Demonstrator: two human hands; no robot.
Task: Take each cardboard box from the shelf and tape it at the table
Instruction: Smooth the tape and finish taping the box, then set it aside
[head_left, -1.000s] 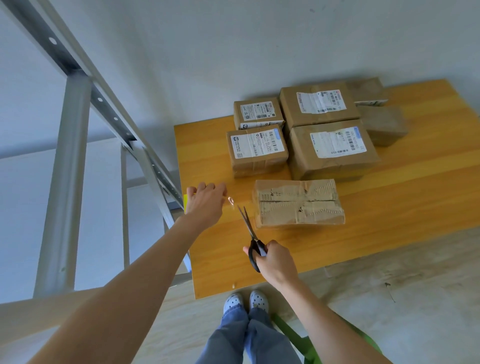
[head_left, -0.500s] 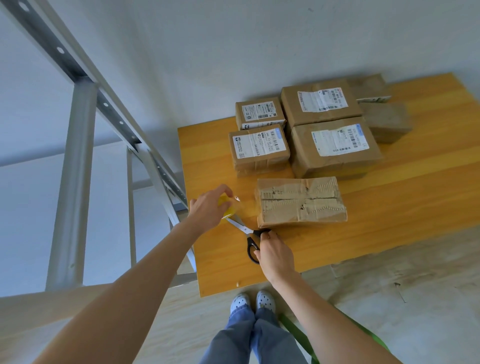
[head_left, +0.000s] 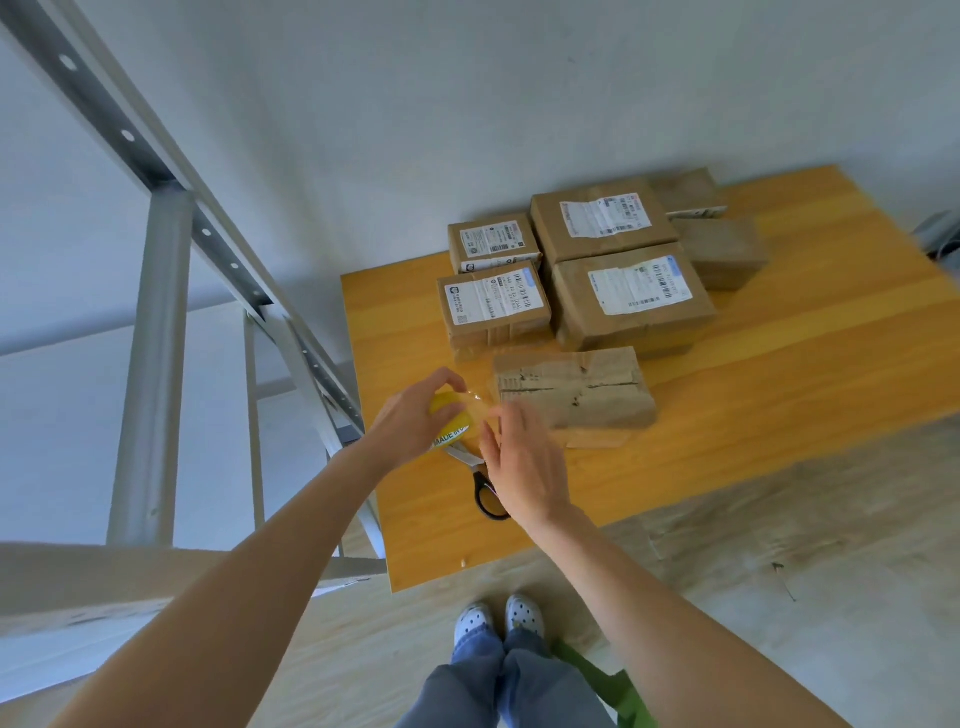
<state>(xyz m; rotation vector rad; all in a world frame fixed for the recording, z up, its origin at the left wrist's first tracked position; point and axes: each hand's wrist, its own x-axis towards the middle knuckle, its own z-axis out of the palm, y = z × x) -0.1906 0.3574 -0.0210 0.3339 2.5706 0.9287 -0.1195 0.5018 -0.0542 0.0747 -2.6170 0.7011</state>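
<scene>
A flat cardboard box (head_left: 574, 387) with torn paper on top lies on the wooden table (head_left: 753, 374) near its front left. My left hand (head_left: 410, 421) holds a yellow tape roll (head_left: 454, 422) just left of that box. My right hand (head_left: 524, 457) is at the roll with its fingers spread, touching the clear tape end; whether it pinches the tape is blurred. Black-handled scissors (head_left: 480, 480) lie on the table under my hands, partly hidden.
Several taped boxes with shipping labels (head_left: 631, 293) are grouped at the back of the table against the wall. A grey metal shelf frame (head_left: 156, 332) stands at the left. My feet (head_left: 498, 618) are at the table's front edge.
My right hand laid the scissors on the table and came up to the tape roll. My left hand lifted the roll slightly toward the box.
</scene>
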